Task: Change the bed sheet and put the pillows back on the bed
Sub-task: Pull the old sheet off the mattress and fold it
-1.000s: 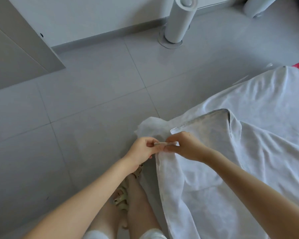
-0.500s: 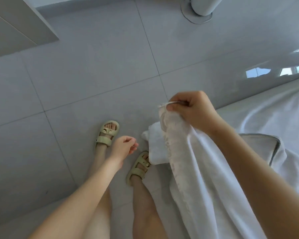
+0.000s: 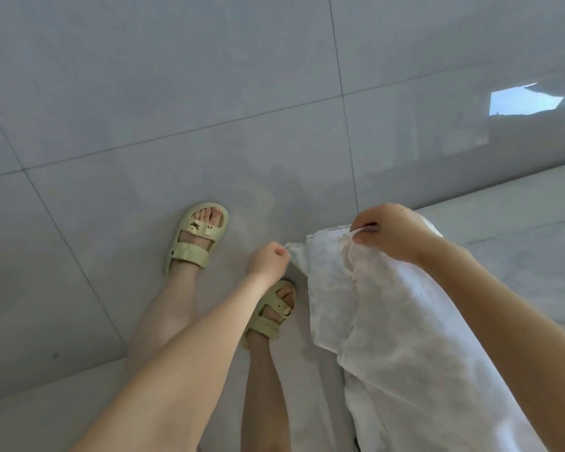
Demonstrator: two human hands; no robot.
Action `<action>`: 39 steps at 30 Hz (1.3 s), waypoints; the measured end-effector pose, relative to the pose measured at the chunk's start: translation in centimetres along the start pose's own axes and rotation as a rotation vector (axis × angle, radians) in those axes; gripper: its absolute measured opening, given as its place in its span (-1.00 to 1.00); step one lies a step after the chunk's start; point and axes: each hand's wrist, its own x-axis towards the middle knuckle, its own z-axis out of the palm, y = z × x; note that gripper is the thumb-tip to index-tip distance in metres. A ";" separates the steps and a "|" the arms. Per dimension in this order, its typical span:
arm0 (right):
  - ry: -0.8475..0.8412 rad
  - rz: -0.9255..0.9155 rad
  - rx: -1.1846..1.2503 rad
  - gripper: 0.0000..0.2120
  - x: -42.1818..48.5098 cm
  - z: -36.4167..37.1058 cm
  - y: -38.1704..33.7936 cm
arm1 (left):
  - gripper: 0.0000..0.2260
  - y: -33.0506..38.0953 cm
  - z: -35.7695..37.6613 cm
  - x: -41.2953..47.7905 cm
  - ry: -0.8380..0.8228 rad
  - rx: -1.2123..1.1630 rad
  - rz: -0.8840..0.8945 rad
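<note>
L hand [image 3: 268, 261] moved up to sheet [image 3: 372, 321] corner, fingers pinching it, R hand [image 3: 392, 236] fingers gripping top hem

Soft, even daylight fills the room, bright without being harsh. The glossy floor [image 3: 144, 93] mirrors a window as a white reflection [image 3: 522, 102] toward its far right edge, with a pale sheen around it. Shadows are faint, just a grey smudge past the feet [image 3: 203, 230]. The sheet [image 3: 388, 321] glows, nearly blown out. Grout lines [image 3: 342, 93] bow slightly; the near forearms [image 3: 183, 370] look stretched and soft.
</note>
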 end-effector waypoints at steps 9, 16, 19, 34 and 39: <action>-0.111 -0.032 0.224 -0.85 3.8 2.6 3.1 | -0.44 2.3 5.2 9.5 -0.114 -0.184 -0.070; -0.047 -0.022 0.354 -0.91 2.8 2.9 2.1 | -0.92 2.5 3.5 7.2 -0.038 -0.566 0.068; 0.046 -0.062 0.345 -0.79 1.0 2.4 0.0 | -0.92 3.7 0.7 2.9 -0.114 -0.659 0.161; 0.533 -0.535 0.839 -0.88 -11.2 -12.1 -7.7 | -0.82 11.9 -11.7 -10.8 -0.316 -0.692 0.472; 0.449 -0.315 0.532 -0.88 -8.6 -10.0 -7.9 | -0.62 13.1 -12.0 -12.4 -0.324 -0.712 0.470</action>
